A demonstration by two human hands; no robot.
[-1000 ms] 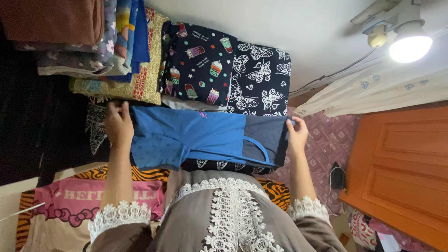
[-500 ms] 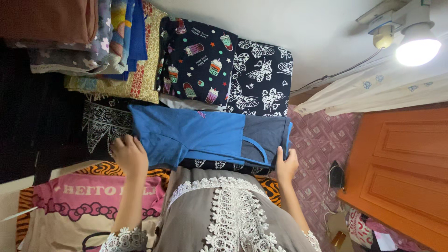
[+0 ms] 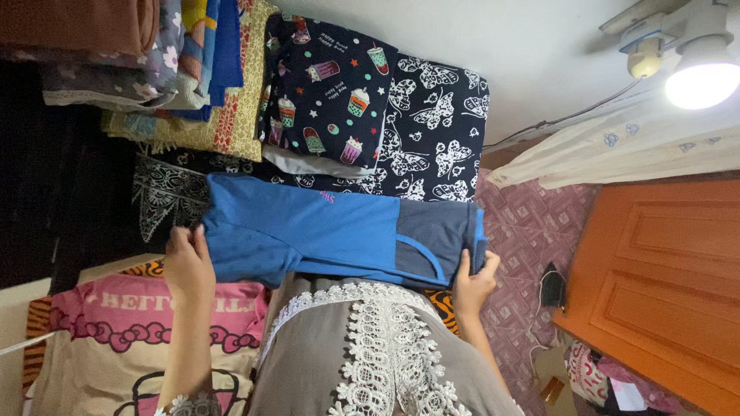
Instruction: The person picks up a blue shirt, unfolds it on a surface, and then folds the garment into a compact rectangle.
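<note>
The folded blue garment [image 3: 331, 239], lying just above the lace-trimmed grey cloth [image 3: 362, 354], looks light and limp, so each hand, left [image 3: 187, 266] and right [image 3: 472, 283], pinches an end edge, a sensible hold.

The garment [image 3: 308, 235] in my fingers [image 3: 199, 237] is bright blue, turning to darker slate blue with a light blue trim at one end. Behind it hang a navy cloth [image 3: 327, 96] printed with colourful drink cups and stars, and a black cloth [image 3: 439, 127] with white butterflies. My dress [image 3: 362, 362] is grey-brown with white lace. The cushion [image 3: 116, 339] is pink and cream. The door [image 3: 663, 277] is orange.
</note>
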